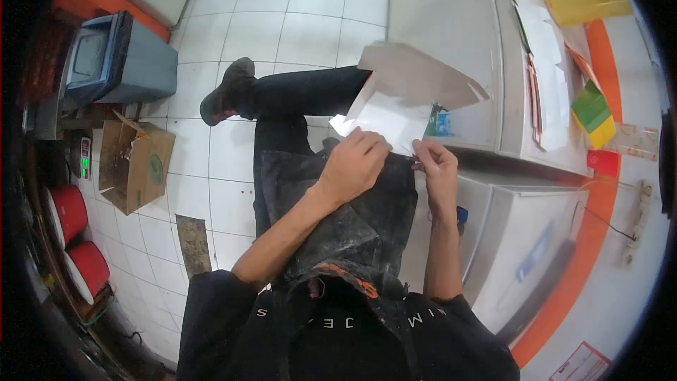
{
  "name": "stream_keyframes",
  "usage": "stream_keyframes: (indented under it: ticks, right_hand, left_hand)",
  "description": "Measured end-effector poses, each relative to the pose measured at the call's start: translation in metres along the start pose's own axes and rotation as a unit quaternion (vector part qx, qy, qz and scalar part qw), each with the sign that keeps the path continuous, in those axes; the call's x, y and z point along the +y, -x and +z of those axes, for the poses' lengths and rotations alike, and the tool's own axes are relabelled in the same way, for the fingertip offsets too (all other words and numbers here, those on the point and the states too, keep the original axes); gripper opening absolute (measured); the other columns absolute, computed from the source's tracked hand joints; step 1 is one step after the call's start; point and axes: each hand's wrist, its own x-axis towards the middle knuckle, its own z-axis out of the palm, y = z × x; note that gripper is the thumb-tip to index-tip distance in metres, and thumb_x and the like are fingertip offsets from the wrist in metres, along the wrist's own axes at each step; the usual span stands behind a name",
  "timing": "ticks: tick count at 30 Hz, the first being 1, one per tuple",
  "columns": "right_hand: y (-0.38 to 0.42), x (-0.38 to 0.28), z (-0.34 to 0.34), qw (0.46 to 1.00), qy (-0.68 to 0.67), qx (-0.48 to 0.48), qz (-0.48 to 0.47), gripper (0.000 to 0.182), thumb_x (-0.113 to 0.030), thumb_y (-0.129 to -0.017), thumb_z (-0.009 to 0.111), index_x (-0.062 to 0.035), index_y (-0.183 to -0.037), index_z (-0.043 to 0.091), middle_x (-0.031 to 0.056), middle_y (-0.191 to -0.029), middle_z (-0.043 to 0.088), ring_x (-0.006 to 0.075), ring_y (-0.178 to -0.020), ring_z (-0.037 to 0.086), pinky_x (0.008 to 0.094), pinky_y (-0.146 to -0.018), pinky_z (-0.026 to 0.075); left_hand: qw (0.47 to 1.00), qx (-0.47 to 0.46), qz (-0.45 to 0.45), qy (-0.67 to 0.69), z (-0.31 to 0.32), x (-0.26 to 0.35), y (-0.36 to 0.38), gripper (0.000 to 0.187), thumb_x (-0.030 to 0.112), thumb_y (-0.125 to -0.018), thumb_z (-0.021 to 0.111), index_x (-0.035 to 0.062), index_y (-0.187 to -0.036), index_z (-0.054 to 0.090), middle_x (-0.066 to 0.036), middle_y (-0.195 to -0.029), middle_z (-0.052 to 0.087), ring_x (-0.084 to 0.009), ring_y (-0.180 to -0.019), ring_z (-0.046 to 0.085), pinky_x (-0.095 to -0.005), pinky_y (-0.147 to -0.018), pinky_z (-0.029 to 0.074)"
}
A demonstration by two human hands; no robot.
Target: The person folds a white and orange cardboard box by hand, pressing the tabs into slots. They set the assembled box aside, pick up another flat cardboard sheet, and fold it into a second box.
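Note:
A partly folded white paperboard box [398, 114] is held open above my lap, with a greyish flap standing up on its far side. My left hand [355, 164] has its fingers closed on the box's near edge, toward the left. At the near right corner, my right hand [436, 164] pinches the board between thumb and fingers. Part of the left fingertips is hidden behind the hand itself. Beneath the box lies my dark apron [338, 233].
A white cabinet [451, 21] stands on the right, above a white box-shaped appliance [522, 240]. To the left are a grey-blue bin [144, 60], an open cardboard carton [148, 169], a scale display [85, 159] and red containers [67, 215]. White tiles [317, 3] cover the floor.

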Motion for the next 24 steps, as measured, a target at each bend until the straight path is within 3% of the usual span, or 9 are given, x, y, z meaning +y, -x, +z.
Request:
stream_keyframes:
  ticks: [6, 7, 11, 14, 24]
  right_hand:
    - [0.004, -0.004, 0.003, 1.000, -0.009, -0.007, -0.013, 0.024, -0.024, -0.100, 0.078, 0.0005, -0.103, 0.076, 0.0003, -0.087, 0.069, 0.0077, -0.079, 0.061, 0.0266, -0.072, 0.050]
    - [0.004, -0.004, 0.004, 1.000, -0.017, -0.007, -0.017, 0.024, -0.023, -0.100, 0.078, 0.0007, -0.103, 0.076, 0.0013, -0.088, 0.071, 0.0082, -0.080, 0.062, 0.0265, -0.072, 0.051]
    - [0.000, 0.002, 0.005, 0.999, -0.041, -0.004, -0.022, 0.025, -0.023, -0.100, 0.077, 0.0016, -0.104, 0.076, 0.0021, -0.089, 0.072, 0.0087, -0.081, 0.064, 0.0262, -0.072, 0.051]
    - [-0.001, 0.008, 0.008, 0.999, -0.005, -0.001, -0.039, 0.026, -0.023, -0.100, 0.077, 0.0026, -0.106, 0.075, 0.0026, -0.090, 0.074, 0.0091, -0.081, 0.066, 0.0257, -0.071, 0.051]
    - [0.001, 0.004, 0.016, 0.997, 0.046, 0.027, -0.060, 0.027, -0.022, -0.101, 0.076, 0.0049, -0.106, 0.074, 0.0003, -0.084, 0.069, 0.0060, -0.075, 0.059, 0.0224, -0.067, 0.046]
  left_hand:
    - [0.999, 0.010, 0.031, -0.005, -0.005, 0.010, -0.006, 0.018, 0.009, -0.086, 0.080, 0.0061, -0.103, 0.075, -0.008, -0.102, 0.069, -0.0286, -0.096, 0.068, -0.0441, -0.085, 0.056]
    - [0.998, 0.045, 0.036, -0.011, -0.003, 0.010, -0.009, 0.017, 0.012, -0.083, 0.083, 0.0081, -0.098, 0.078, -0.006, -0.096, 0.067, -0.0272, -0.090, 0.065, -0.0407, -0.077, 0.055]
    - [0.994, 0.079, 0.019, -0.069, -0.008, 0.015, -0.007, 0.015, 0.015, -0.081, 0.086, 0.0104, -0.094, 0.080, -0.003, -0.085, 0.062, -0.0225, -0.080, 0.060, -0.0346, -0.066, 0.050]
    - [0.994, 0.075, -0.027, -0.071, -0.007, 0.015, -0.004, 0.015, 0.016, -0.082, 0.086, 0.0105, -0.095, 0.080, -0.003, -0.085, 0.062, -0.0213, -0.079, 0.059, -0.0355, -0.064, 0.050]
    - [0.996, 0.069, -0.023, -0.044, -0.003, 0.011, 0.003, 0.014, 0.014, -0.086, 0.085, 0.0075, -0.097, 0.079, -0.005, -0.093, 0.067, -0.0216, -0.076, 0.067, -0.0357, -0.062, 0.053]
